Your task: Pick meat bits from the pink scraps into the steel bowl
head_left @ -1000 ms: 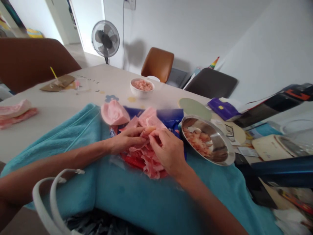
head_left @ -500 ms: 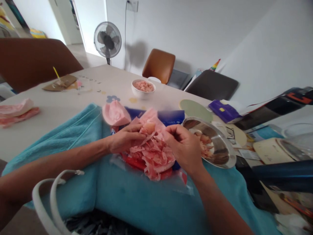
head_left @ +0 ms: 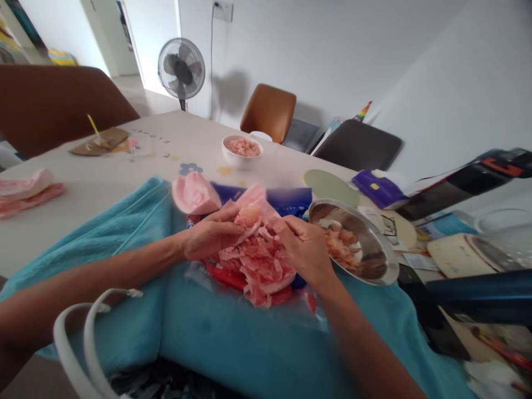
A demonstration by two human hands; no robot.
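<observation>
A heap of pink peel scraps (head_left: 260, 266) lies on a clear plastic sheet over a teal towel (head_left: 233, 332). My left hand (head_left: 210, 238) is closed on a pale pink fruit piece (head_left: 249, 215) at the top of the heap. My right hand (head_left: 305, 246) has its fingers curled and pinches at the peel beside that piece. A steel bowl (head_left: 374, 271) with peeled pink pieces sits just right of my right hand. A pink half rind (head_left: 193, 194) rests behind my left hand.
A white bowl (head_left: 241, 151) of pink pieces stands further back on the beige table (head_left: 95, 177). Pink rinds (head_left: 25, 191) lie at the left edge. Papers, a purple packet (head_left: 378, 188) and dark boxes crowd the right. A white handle (head_left: 78, 338) is near my left forearm.
My right hand swung out toward the steel bowl and has come back to the fruit piece. My left hand kept hold of the piece on the heap.
</observation>
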